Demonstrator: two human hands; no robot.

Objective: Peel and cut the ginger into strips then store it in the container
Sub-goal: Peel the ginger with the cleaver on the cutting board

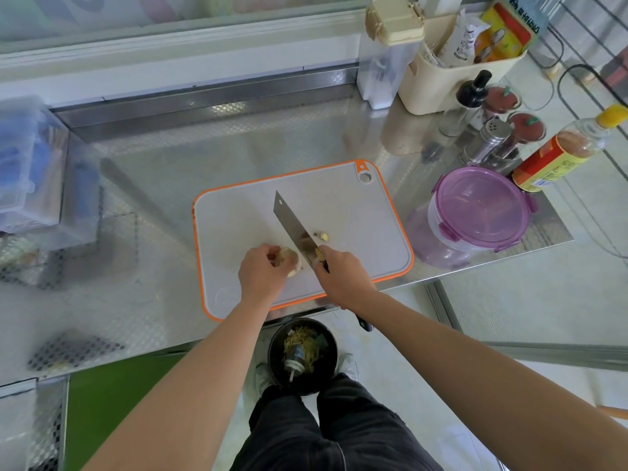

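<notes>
Head view: pale ginger chunk (pixel 291 263), axis hidden, gripped under curled left hand (pixel 261 271) fingers; right hand (pixel 343 278) fingers wrap steel cleaver (pixel 292 222), blade pointing away-left; purple-lidded clear container (pixel 479 212), right of them, closed.

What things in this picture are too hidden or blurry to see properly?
Head view:
- ginger: mostly under the left hand, so how much is peeled is unclear.
- knife handle: wrapped by the right hand.
- purple-lidded container: tinted lid hides whether anything is inside.
- plastic boxes at the left edge: blurred and cut off.
</notes>
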